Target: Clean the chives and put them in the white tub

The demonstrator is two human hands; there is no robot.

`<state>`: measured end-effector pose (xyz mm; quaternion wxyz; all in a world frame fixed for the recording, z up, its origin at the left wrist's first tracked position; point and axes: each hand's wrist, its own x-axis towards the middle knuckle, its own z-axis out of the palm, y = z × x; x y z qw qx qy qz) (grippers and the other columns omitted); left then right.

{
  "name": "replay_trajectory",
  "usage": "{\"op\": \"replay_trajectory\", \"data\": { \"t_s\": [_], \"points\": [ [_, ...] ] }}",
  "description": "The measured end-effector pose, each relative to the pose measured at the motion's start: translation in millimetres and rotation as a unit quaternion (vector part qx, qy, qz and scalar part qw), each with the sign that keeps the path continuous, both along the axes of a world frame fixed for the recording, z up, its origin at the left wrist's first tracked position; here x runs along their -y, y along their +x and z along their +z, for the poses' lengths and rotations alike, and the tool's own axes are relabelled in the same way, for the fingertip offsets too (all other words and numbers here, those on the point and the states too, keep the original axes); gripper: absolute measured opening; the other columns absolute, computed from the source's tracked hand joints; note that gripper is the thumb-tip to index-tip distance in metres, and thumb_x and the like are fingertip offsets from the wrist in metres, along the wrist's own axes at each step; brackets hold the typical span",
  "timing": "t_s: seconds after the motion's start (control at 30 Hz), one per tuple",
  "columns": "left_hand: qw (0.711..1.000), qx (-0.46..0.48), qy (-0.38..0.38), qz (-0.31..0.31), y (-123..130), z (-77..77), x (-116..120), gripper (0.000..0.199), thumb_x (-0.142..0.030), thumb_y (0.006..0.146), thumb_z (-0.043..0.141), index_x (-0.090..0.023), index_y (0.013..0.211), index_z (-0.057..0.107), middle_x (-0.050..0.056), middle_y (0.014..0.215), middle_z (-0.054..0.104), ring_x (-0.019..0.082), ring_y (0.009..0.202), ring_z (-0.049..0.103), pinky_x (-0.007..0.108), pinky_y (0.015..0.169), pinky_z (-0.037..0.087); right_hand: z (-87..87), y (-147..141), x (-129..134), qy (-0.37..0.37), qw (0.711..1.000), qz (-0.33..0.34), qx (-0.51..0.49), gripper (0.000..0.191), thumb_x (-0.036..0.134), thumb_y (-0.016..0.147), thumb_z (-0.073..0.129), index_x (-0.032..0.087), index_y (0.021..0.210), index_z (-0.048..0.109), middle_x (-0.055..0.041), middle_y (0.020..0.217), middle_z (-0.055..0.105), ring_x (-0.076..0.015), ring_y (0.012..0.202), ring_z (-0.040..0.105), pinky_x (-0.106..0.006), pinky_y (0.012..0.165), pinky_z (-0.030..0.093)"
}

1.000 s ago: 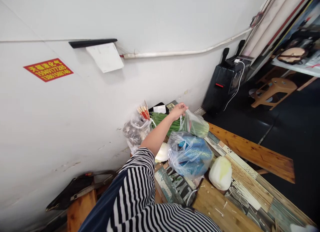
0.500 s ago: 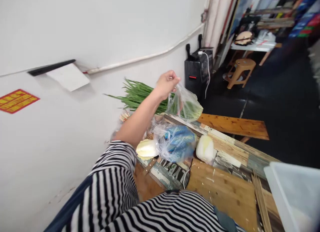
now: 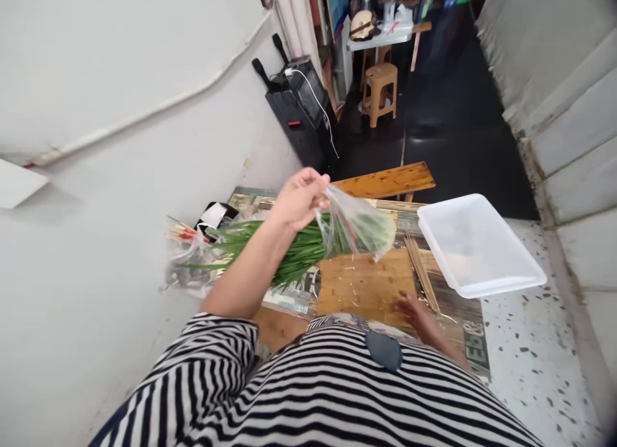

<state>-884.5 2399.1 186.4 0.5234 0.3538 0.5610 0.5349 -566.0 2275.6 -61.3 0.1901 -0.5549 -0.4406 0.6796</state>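
Observation:
My left hand [image 3: 303, 199] pinches the edge of a thin clear plastic bag [image 3: 359, 223]. A bunch of long green garlic chives [image 3: 299, 257] sticks out of the bag under my left wrist, with the leaves toward the left. The bag's bottom end hangs over a wooden cutting board [image 3: 369, 283]. My right hand [image 3: 412, 310] is low at the board's right side, slightly blurred, with fingers apart and nothing visible in them. Close to it lies a bundle of thin wooden skewers [image 3: 422, 273].
A translucent white plastic tub [image 3: 482, 244] stands at the right. Red-tipped sticks [image 3: 183, 231] and clear plastic lie at the left by the wall. Beyond the table are a wooden bench [image 3: 390, 181], a black speaker [image 3: 301, 116] and a tan stool [image 3: 380, 90].
The view has swung right. My left hand has carried the bag of chives from the table's far left to over the cutting board. My right hand has come into view.

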Motion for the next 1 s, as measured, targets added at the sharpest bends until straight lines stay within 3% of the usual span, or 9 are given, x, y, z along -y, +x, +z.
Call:
{"op": "replay_trajectory", "data": {
  "t_s": [0.17, 0.4, 0.47, 0.57, 0.67, 0.73, 0.8, 0.87, 1.0],
  "points": [
    [0.997, 0.04, -0.004, -0.07, 51.8, -66.0, 41.7, 0.044, -0.043, 0.07, 0.078, -0.019, 0.069, 0.042, -0.012, 0.048, 0.031, 0.001, 0.041, 0.027, 0.019, 0.05, 0.037, -2.8, 37.4, -24.7, -0.082, 0.979, -0.109, -0.151, 0.059, 0.067, 0.082, 0.046, 0.036, 0.132, 0.045, -0.0051, 0.131, 0.059, -0.0231, 0.114, 0.06, -0.043, 0.091, 0.053],
    [0.982, -0.148, -0.074, -0.088, 37.0, -163.6, 94.2, 0.047, -0.059, 0.068, 0.069, -0.016, 0.067, 0.051, -0.004, 0.055, 0.05, 0.008, 0.052, 0.045, 0.023, 0.058, 0.038, -23.1, 51.8, -9.4, -0.147, 0.977, -0.102, -0.116, 0.064, 0.059, 0.076, 0.059, 0.035, 0.134, 0.043, -0.0059, 0.141, 0.05, -0.0238, 0.107, 0.064, -0.043, 0.089, 0.055],
    [0.977, -0.188, -0.078, -0.067, 26.6, -172.4, 102.3, 0.041, -0.054, 0.072, 0.068, -0.016, 0.067, 0.053, -0.002, 0.061, 0.053, 0.011, 0.061, 0.05, 0.026, 0.066, 0.043, -27.4, 47.9, -2.6, -0.126, 0.987, -0.062, -0.072, 0.068, 0.055, 0.076, 0.061, 0.034, 0.137, 0.04, -0.0072, 0.142, 0.048, -0.023, 0.103, 0.066, -0.043, 0.089, 0.055],
    [0.963, -0.26, -0.068, -0.031, 22.5, -168.0, 116.3, 0.027, -0.039, 0.071, 0.071, -0.017, 0.065, 0.058, 0.005, 0.086, 0.061, 0.02, 0.094, 0.055, 0.034, 0.091, 0.041, -22.8, 41.3, -1.4, -0.098, 0.995, 0.006, -0.018, 0.051, 0.05, 0.073, 0.065, 0.025, 0.117, 0.059, -0.0111, 0.12, 0.064, -0.0246, 0.087, 0.069, -0.045, 0.082, 0.056],
    [0.924, -0.38, -0.041, 0.016, 46.4, -160.6, 138.6, 0.018, -0.036, 0.077, 0.067, -0.019, 0.072, 0.063, 0.008, 0.111, 0.06, 0.026, 0.118, 0.045, 0.04, 0.105, 0.031, 2.6, 32.3, -7.9, -0.062, 0.996, 0.07, -0.001, 0.033, 0.046, 0.072, 0.067, 0.021, 0.093, 0.068, -0.0101, 0.093, 0.07, -0.0257, 0.079, 0.068, -0.048, 0.083, 0.054],
    [0.911, -0.411, -0.041, -0.02, 77.7, -163.5, 155.4, 0.021, -0.039, 0.085, 0.057, -0.02, 0.079, 0.064, 0.009, 0.1, 0.063, 0.025, 0.104, 0.053, 0.042, 0.098, 0.039, 30.7, 20.6, -14.3, 0.045, 0.993, 0.108, -0.005, 0.032, 0.045, 0.078, 0.062, 0.023, 0.1, 0.069, -0.0088, 0.102, 0.07, -0.0247, 0.093, 0.065, -0.047, 0.094, 0.049],
    [0.925, -0.346, -0.057, -0.146, 113.9, -172.9, 168.6, 0.029, -0.04, 0.09, 0.046, -0.02, 0.083, 0.066, 0.009, 0.086, 0.065, 0.024, 0.086, 0.059, 0.042, 0.084, 0.047, 59.9, 3.3, -21.5, 0.28, 0.941, 0.187, -0.005, 0.036, 0.043, 0.089, 0.05, 0.023, 0.115, 0.065, -0.0093, 0.118, 0.065, -0.0232, 0.112, 0.058, -0.045, 0.102, 0.042],
    [0.923, -0.292, -0.042, -0.247, 145.4, -183.5, 175.4, 0.025, -0.038, 0.087, 0.05, -0.022, 0.079, 0.069, 0.008, 0.079, 0.068, 0.024, 0.078, 0.062, 0.04, 0.076, 0.05, 80.7, -15.6, -29.3, 0.421, 0.85, 0.316, -0.031, 0.038, 0.037, 0.095, 0.037, 0.023, 0.12, 0.062, -0.0082, 0.124, 0.063, -0.0205, 0.121, 0.051, -0.045, 0.109, 0.034],
    [0.9, -0.204, 0.016, -0.384, 168.0, -190.9, 173.6, 0.016, -0.032, 0.084, 0.059, -0.027, 0.074, 0.072, 0.003, 0.089, 0.074, 0.021, 0.09, 0.068, 0.031, 0.083, 0.051, 82.4, -28.1, -51.4, 0.445, 0.721, 0.53, 0.029, 0.05, 0.037, 0.099, 0.027, 0.02, 0.081, 0.07, -0.0064, 0.079, 0.07, -0.0193, 0.087, 0.062, -0.049, 0.11, 0.027]
  ]
}}
